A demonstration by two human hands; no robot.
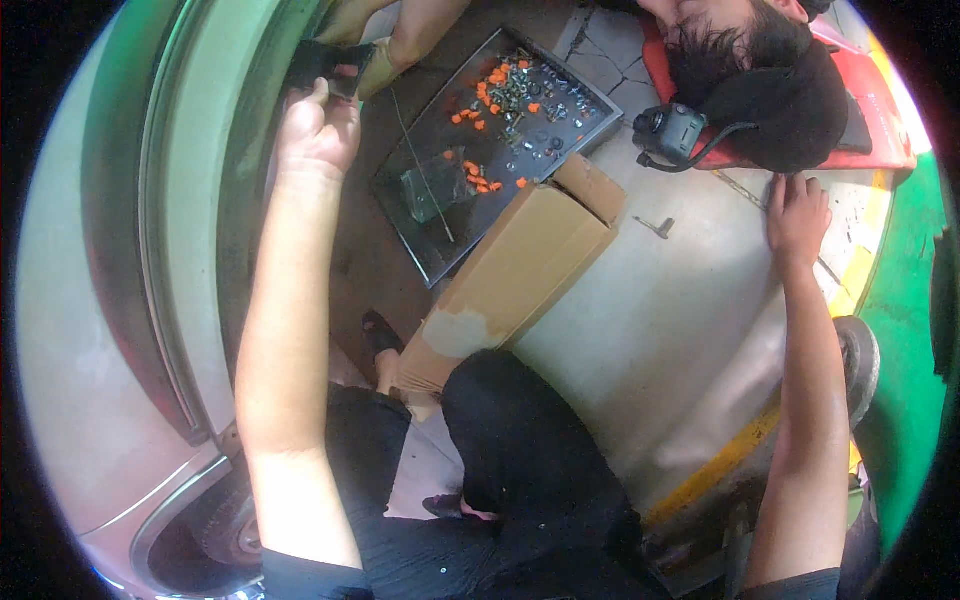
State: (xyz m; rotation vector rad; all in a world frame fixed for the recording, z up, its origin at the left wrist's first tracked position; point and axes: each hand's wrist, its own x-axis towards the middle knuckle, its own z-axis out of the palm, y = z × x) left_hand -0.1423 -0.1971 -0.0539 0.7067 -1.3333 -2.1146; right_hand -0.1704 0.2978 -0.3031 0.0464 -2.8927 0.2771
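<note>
Head | left hand (pixel 318 132): grip unclear, one dark piece (pixel 312 64) | right hand (pixel 800 220): flat | one tray (pixel 438 142), one box (pixel 525 265)

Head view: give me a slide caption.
Between left hand and right hand: long brown cardboard box and dark rectangular tray of small orange and silver parts.

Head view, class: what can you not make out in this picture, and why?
All in the head view:
- Left hand: whether it grips the dark piece; shadow and poor detail blur the contact.
- Cardboard box: any contents, hidden by its walls and flaps.
- Small metal parts in the tray: exact kinds, too small and jumbled.
- Co-worker: part of the body, cut off by the upper edge.
</note>
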